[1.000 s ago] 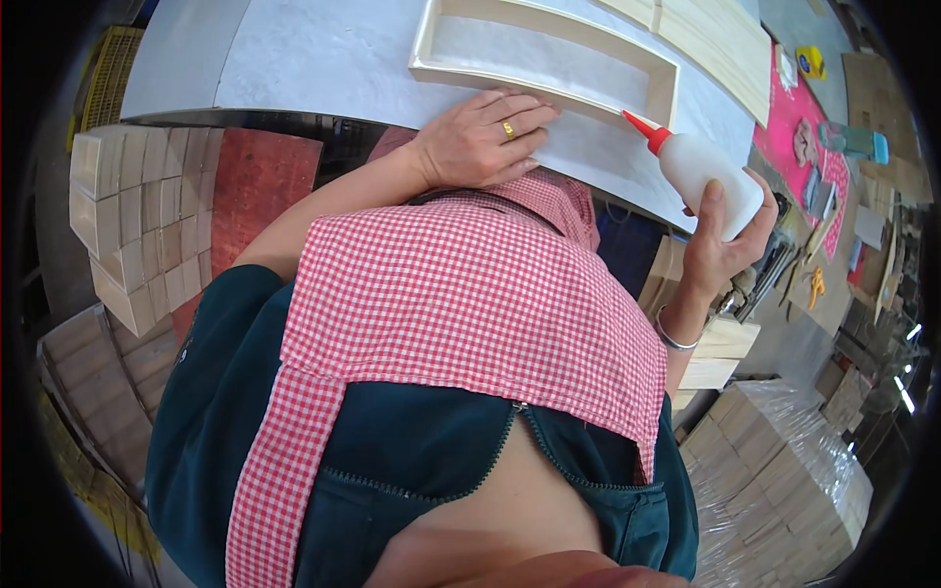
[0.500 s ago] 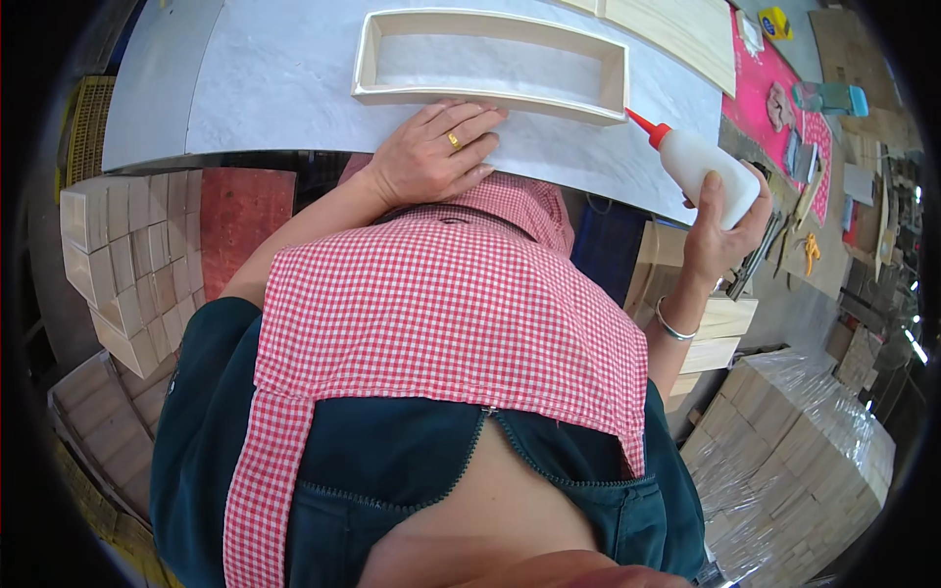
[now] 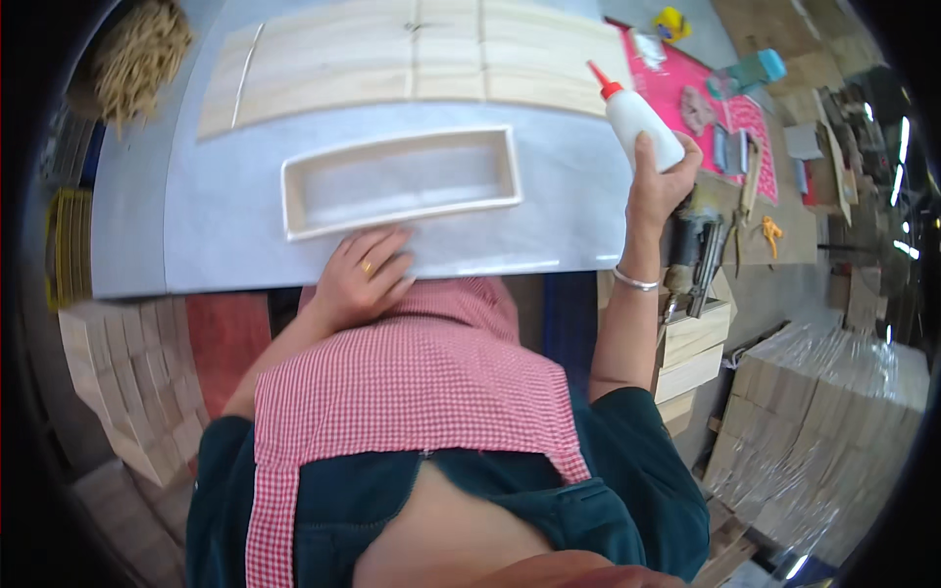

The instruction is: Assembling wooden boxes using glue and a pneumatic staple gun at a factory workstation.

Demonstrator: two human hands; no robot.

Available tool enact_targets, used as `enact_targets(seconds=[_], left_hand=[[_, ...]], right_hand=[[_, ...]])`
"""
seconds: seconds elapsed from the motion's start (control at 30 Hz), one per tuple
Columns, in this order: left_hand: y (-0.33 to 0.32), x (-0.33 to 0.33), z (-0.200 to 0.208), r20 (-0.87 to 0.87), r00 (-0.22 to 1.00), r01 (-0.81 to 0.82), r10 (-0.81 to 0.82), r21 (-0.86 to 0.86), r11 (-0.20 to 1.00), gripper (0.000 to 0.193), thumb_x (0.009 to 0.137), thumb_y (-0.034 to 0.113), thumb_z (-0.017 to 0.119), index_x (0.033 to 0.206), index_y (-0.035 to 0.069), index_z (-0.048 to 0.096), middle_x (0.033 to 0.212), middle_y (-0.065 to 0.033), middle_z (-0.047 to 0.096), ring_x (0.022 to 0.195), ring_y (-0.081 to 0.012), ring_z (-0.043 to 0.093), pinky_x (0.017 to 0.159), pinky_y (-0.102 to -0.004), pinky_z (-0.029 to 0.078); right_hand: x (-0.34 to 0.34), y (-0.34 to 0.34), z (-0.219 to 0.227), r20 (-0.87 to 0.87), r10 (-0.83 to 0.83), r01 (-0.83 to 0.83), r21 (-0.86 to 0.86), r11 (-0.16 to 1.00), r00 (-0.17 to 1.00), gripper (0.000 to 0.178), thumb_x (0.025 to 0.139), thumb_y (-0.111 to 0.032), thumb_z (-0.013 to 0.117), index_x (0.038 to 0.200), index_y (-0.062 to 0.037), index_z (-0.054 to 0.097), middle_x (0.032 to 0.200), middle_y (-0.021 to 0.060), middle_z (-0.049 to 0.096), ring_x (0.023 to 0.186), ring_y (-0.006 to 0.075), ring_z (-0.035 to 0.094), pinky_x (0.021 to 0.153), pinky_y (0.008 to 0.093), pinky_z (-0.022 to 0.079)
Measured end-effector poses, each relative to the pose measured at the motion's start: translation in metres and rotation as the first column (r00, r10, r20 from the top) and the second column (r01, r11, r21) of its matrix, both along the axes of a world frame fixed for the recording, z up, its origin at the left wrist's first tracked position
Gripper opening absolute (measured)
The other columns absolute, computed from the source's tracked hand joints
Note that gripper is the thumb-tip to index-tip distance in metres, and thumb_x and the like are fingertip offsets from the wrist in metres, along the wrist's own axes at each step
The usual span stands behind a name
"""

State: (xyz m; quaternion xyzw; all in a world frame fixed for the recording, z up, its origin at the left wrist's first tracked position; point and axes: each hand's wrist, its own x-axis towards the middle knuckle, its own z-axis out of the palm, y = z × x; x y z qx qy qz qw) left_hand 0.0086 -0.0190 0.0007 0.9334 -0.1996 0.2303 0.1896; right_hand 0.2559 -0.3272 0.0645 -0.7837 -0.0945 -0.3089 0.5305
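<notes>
A pale wooden rectangular frame (image 3: pixel 402 219) lies on the grey marbled tabletop (image 3: pixel 225 250), its middle open to the table. My left hand (image 3: pixel 361 279) rests by the frame's near side, fingers extended and fingertips at the wood. Whether those fingers press on it, I cannot tell. My right hand (image 3: pixel 665 184) grips a white squeeze bottle (image 3: pixel 639 122) with a red pointed nozzle. The bottle is tilted, nozzle upward and to the left, held in the air right of the frame and apart from it.
Flat pale wood boards (image 3: pixel 328 64) lie across the table's far side. A bundle of thin sticks (image 3: pixel 142 59) is at far left. Rightward are a pink cloth (image 3: pixel 667 73), a teal bottle (image 3: pixel 755 71) and hand tools (image 3: pixel 708 250). Plastic-wrapped wooden stacks (image 3: pixel 818 421) stand at lower right.
The nozzle has left the frame's right near corner; my right hand has lifted the bottle up and away. My left hand remains at the near side. The whole view has shifted.
</notes>
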Motion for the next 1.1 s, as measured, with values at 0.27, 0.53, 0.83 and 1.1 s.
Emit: enact_targets(seconds=[0.27,0.53,0.83,1.1], left_hand=[[0.002,-0.009,-0.004,-0.101,0.995,-0.009,0.012,0.029,1.0,0.026,0.082,0.021,0.075,0.103,0.006,0.07,0.126,-0.0111,0.066,0.11,-0.0283,0.064,0.095,-0.0389,0.052],[-0.001,-0.008,-0.014,-0.144,0.989,0.008,-0.008,-0.002,1.0,0.026,0.084,0.019,0.073,0.107,0.006,0.071,0.128,-0.0119,0.066,0.108,-0.0298,0.064,0.094,-0.039,0.052],[0.014,-0.003,-0.031,-0.189,0.98,0.045,-0.058,-0.068,0.997,0.027,0.085,0.007,0.073,0.112,0.006,0.072,0.131,-0.0113,0.063,0.122,-0.0299,0.058,0.103,-0.0399,0.049],[0.001,-0.005,-0.018,-0.117,0.993,0.032,-0.036,-0.032,0.999,0.025,0.087,0.01,0.07,0.111,0.003,0.07,0.131,-0.0171,0.063,0.11,-0.0334,0.062,0.098,-0.0412,0.05]], right_hand=[[0.157,-0.085,-0.027,-0.04,-0.257,0.232,-0.311,0.922,0.966,0.041,0.069,-0.026,0.083,0.089,-0.0039,0.056,0.087,0.0092,0.059,0.082,0.0256,0.059,0.078,0.0342,0.05],[0.208,-0.097,-0.059,-0.517,-0.318,0.001,-0.522,0.853,0.795,0.052,0.077,-0.044,0.075,0.093,0.0049,0.069,0.088,0.0224,0.069,0.083,0.037,0.067,0.074,0.0416,0.053],[-0.038,-0.261,-0.008,0.067,-0.783,0.712,-0.468,0.523,0.618,0.049,0.083,-0.039,0.072,0.103,0.0057,0.071,0.098,0.025,0.072,0.087,0.0378,0.069,0.079,0.0414,0.055],[-0.196,-0.33,-0.085,-0.395,-0.915,0.485,-0.818,0.311,-0.08,0.066,0.083,-0.061,0.067,0.102,0.0018,0.073,0.098,0.0239,0.072,0.093,0.0384,0.069,0.087,0.0472,0.053]])
